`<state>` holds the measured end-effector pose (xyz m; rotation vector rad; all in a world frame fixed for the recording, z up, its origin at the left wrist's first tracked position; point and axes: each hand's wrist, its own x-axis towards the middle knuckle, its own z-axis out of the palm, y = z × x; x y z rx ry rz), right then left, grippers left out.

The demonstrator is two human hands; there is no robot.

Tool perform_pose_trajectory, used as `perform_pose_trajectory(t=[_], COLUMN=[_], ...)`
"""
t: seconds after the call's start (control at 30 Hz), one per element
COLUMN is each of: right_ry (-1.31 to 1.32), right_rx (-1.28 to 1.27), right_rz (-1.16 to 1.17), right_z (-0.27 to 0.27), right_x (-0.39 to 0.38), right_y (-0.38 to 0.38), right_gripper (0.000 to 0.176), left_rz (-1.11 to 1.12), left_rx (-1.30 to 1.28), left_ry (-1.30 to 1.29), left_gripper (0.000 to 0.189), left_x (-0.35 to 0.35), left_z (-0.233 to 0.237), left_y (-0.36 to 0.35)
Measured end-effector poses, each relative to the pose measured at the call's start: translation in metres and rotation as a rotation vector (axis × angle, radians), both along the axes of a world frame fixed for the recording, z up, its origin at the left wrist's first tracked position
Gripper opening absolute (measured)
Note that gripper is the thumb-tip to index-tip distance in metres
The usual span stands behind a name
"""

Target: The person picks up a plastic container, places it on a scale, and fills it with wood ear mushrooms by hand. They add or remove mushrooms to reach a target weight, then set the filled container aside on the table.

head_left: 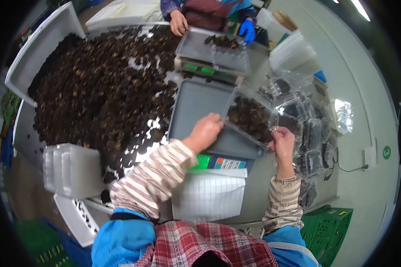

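Note:
A clear plastic punnet of dark brown mushrooms is tilted above the right side of a grey weighing tray. My left hand has its fingers closed at the punnet's left edge. At its lower right corner, my right hand pinches the rim. Below the tray shows the front of a scale with a lit green display and coloured keys. A white checked cloth or sheet hangs in front of the scale.
Loose mushrooms cover the white table at left. Nested clear punnets stand at its near corner. Packed punnets are piled on the right. Across the table, a co-worker's bare hand and blue-gloved hand are by another scale.

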<state>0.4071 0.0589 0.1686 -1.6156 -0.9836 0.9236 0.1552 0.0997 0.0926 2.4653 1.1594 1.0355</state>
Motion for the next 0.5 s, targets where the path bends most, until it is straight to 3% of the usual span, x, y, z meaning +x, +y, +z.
perform_pose_trajectory(t=[0.07, 0.13, 0.2, 0.23, 0.3, 0.37, 0.43, 0.5], right_ry=[0.016, 0.024, 0.054, 0.014, -0.03, -0.421, -0.358, -0.25], right_rx=[-0.032, -0.068, -0.086, -0.14, -0.194, 0.078, 0.152, 0.158], right_rz=[0.031, 0.087, 0.118, 0.191, 0.287, 0.102, 0.054, 0.09], right_z=[-0.01, -0.025, -0.032, -0.034, -0.039, -0.049, -0.035, -0.02], right_x=[-0.008, -0.021, -0.038, -0.046, -0.058, -0.055, -0.068, -0.095], right_y=[-0.002, -0.002, -0.002, -0.001, 0.001, 0.0, -0.012, -0.034], right_gripper=[0.016, 0.018, 0.021, 0.025, 0.029, 0.031, 0.028, 0.025], left_rz=[0.103, 0.327, 0.618, 0.699, 0.707, 0.569, 0.596, 0.598], left_rx=[0.004, 0.116, -0.033, -0.06, -0.202, -0.394, -0.418, -0.291], left_ry=[0.03, -0.161, -0.287, -0.199, -0.138, -0.039, 0.051, 0.166], left_gripper=[0.016, 0.02, 0.016, 0.015, 0.014, 0.01, 0.032, 0.038], left_x=[-0.048, -0.103, -0.158, -0.184, -0.208, -0.199, -0.182, -0.171], left_z=[0.006, 0.016, 0.021, 0.008, -0.031, -0.039, -0.059, -0.057], left_y=[-0.015, -0.036, -0.067, -0.084, -0.122, -0.164, -0.201, -0.208])
